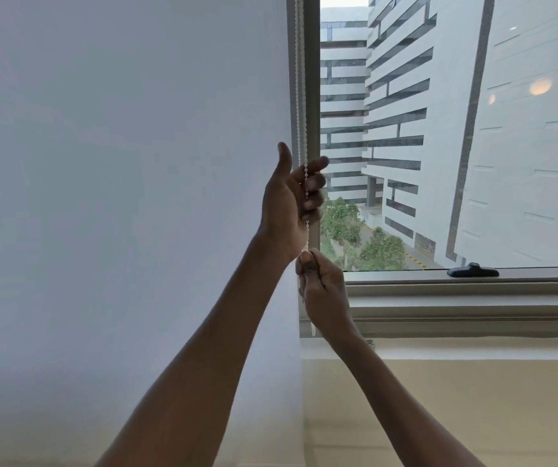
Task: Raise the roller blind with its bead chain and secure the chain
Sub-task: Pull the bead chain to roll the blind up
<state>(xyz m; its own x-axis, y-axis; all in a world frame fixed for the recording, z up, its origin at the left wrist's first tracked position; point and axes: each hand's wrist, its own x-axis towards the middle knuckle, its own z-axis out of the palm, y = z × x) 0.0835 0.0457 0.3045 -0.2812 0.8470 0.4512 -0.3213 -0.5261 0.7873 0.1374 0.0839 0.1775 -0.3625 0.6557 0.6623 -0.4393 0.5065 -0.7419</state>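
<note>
A pale roller blind point(119, 163) hangs down over the left window pane and reaches below the sill level. Its white bead chain point(299, 96) runs down along the blind's right edge, beside the grey window frame point(312, 79). My left hand point(291, 200) is raised with its fingers curled around the chain and the thumb pointing up. Just below it, my right hand point(321, 284) pinches the same chain between thumb and fingers. The chain's lower part is hidden behind my right hand.
The right pane is uncovered and shows office buildings and trees outside. A black window handle point(472, 271) lies on the lower frame. A grey sill point(473, 318) runs below it, above a cream wall point(456, 399).
</note>
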